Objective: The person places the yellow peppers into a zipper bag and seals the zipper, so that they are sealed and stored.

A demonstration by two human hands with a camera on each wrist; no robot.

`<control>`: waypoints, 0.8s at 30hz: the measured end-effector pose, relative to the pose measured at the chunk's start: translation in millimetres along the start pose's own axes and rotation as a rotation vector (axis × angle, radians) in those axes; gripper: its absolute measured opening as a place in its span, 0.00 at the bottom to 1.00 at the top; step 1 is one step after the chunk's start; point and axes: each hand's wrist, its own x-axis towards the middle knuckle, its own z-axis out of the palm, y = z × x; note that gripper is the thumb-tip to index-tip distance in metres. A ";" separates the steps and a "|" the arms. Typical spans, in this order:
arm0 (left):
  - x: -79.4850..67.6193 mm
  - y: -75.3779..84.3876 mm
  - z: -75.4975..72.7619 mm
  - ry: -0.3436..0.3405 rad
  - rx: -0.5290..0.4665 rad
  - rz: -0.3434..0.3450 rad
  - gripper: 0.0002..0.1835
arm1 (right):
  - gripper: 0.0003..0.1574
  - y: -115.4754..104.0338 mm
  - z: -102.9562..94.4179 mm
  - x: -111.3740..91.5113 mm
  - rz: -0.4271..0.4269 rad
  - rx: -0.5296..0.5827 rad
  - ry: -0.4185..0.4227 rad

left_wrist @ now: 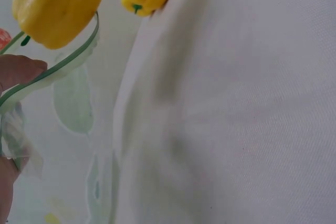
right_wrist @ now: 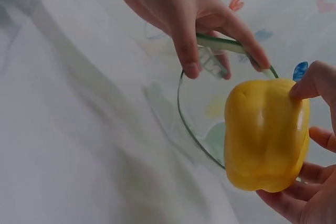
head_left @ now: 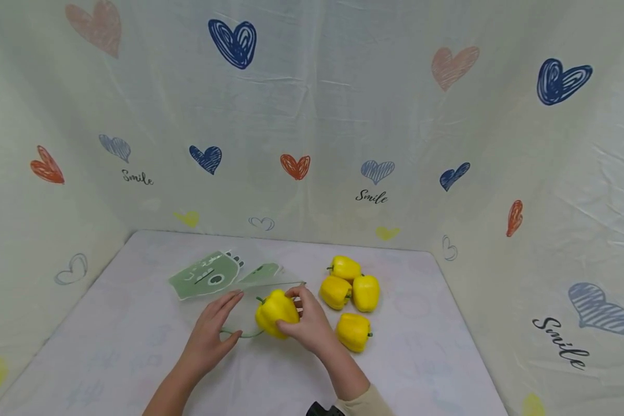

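Observation:
A clear zip bag (head_left: 206, 278) with a green cartoon print lies on the table, its green-edged mouth spread apart. My left hand (head_left: 211, 328) holds that mouth at its left side, thumb by the near edge and fingers by the far one. In my right hand (head_left: 310, 325) is a yellow bell pepper (head_left: 273, 312), gripped between thumb and fingers with its green stem pointing left. The pepper is over the bag's opening, as the right wrist view shows with the pepper (right_wrist: 265, 135) in front of the green rim (right_wrist: 187, 125).
To the right of the bag, three yellow bell peppers (head_left: 366, 293) sit in a cluster, touching or nearly so. Another yellow pepper (head_left: 353, 332) lies nearer, beside my right wrist. A white cloth (head_left: 411, 358) covers the table, and heart-printed curtains (head_left: 312, 115) surround it.

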 end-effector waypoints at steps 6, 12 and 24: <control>-0.8 3.1 -0.5 -0.026 0.002 -0.025 0.49 | 0.32 1.8 9.8 5.4 0.035 0.016 0.003; -1.1 5.2 0.0 -0.031 -0.023 -0.014 0.51 | 0.30 8.2 18.3 9.9 0.031 0.014 0.005; -2.4 8.1 0.7 -0.040 -0.030 -0.015 0.49 | 0.30 12.3 26.5 17.6 -0.002 -0.020 -0.012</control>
